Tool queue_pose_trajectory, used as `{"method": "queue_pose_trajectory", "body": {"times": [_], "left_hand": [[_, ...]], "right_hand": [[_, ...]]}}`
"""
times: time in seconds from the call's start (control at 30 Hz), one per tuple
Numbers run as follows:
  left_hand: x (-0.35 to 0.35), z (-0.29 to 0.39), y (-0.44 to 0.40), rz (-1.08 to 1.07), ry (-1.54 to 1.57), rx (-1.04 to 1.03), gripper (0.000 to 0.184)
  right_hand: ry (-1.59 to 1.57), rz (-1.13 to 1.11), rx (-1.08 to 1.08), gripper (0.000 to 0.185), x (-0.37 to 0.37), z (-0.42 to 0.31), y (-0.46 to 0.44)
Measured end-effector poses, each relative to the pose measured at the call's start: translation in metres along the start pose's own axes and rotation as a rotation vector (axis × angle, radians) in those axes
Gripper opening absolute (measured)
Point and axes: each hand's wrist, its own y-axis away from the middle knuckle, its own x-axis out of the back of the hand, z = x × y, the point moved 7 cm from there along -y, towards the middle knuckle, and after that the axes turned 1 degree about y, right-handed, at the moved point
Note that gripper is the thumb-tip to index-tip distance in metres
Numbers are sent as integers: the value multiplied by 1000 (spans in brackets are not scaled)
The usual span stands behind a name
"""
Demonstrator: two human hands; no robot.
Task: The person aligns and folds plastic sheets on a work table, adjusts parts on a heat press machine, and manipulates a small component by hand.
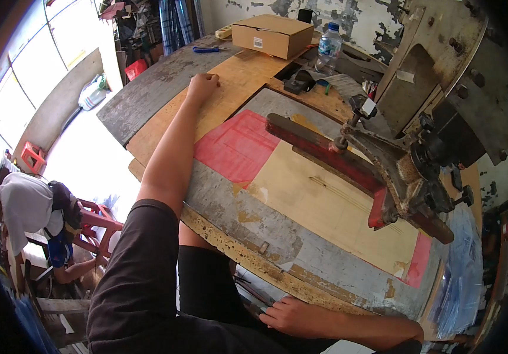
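Observation:
My left hand (pixel 204 87) rests on the wooden board (pixel 230 74) at the far left of the work surface, its fingers curled in and nothing showing in them. My right hand (pixel 292 317) lies low near my lap, below the table's worn front edge (pixel 236 241), with its fingers folded and nothing visible in them. Between the hands, a pale yellow sheet (pixel 319 189) lies over a pink sheet (pixel 236 144) on a grey, patched board (pixel 218 194). Above the sheets extends a long bar with red sides (pixel 324 158), mounted on a rusty metal machine arm (pixel 389 159).
Behind stand a cardboard box (pixel 274 36) and a water bottle (pixel 329 50); a blue-handled tool (pixel 209 49) lies nearby. Clear plastic sheets (pixel 460 265) hang at the right edge. A person (pixel 35 206) sits lower left beside a red stool (pixel 100 227).

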Motion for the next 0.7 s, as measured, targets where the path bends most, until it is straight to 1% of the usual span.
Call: {"method": "queue_pose_trajectory", "body": {"times": [0.17,0.4,0.47,0.5,0.57,0.7], "left_hand": [[-2,1,0,36,54,-63,36],[-4,-2,-2,24,70,-70,35],[-7,-1,-5,26,73,-161,35],[-8,-4,-6,26,72,-158,35],[-6,-3,-4,24,48,-69,35],[-6,-10,-7,63,67,-27,36]], "right_hand": [[-6,-12,-1,7,0,0,0],[-23,6,0,7,-1,0,0],[-15,-5,1,7,0,0,0],[-9,-16,3,8,-1,0,0],[-16,-16,1,8,-2,0,0],[-11,-16,0,8,1,1,0]]}}
